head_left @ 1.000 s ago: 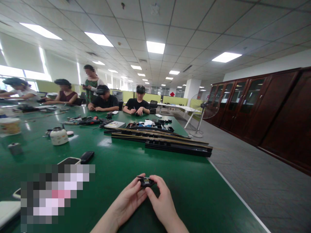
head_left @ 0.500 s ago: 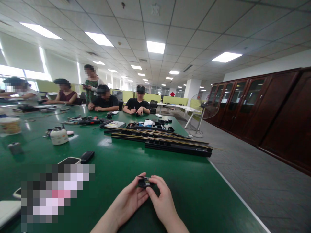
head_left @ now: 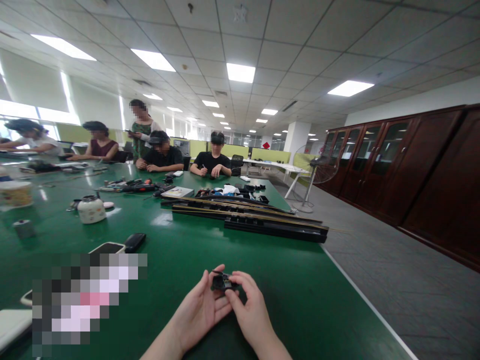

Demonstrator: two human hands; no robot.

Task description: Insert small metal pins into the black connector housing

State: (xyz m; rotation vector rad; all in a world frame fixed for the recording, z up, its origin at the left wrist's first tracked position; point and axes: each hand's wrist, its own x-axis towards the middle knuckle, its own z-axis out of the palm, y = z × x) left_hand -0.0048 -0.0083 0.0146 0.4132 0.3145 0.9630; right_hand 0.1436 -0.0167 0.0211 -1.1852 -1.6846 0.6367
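At the near left of the green table (head_left: 300, 295), a white object (head_left: 13, 325) lies beside a pixelated patch that hides what is under it. Beyond are a patterned tub (head_left: 15, 195), a grey cylinder (head_left: 24, 228) and a cream jar (head_left: 91, 210). A white-rimmed object (head_left: 108, 248) shows past the patch, just beside a small black case (head_left: 135, 243). Farther off lie dark tools (head_left: 138, 187) and a flat pale box (head_left: 179, 192); four people sit along the far side and one stands behind them. Long black rails (head_left: 275, 231) with thin golden rods (head_left: 243, 214) stretch across the table beyond the hands, reaching its right edge. To the right, off the table, are a fan (head_left: 317, 169) and dark wooden cabinets (head_left: 412, 165).

Compared with the earlier frames, the left thumb has lifted away from the small black device (head_left: 222, 281) and the left palm is more open.

The left hand (head_left: 198, 310) is spread, palm up, its fingers under and behind the device. The right hand (head_left: 249, 307) pinches the device's right end between thumb and fingers. The device is held above the near middle of the table, its dark hollow side showing; its inner parts are too small to tell.
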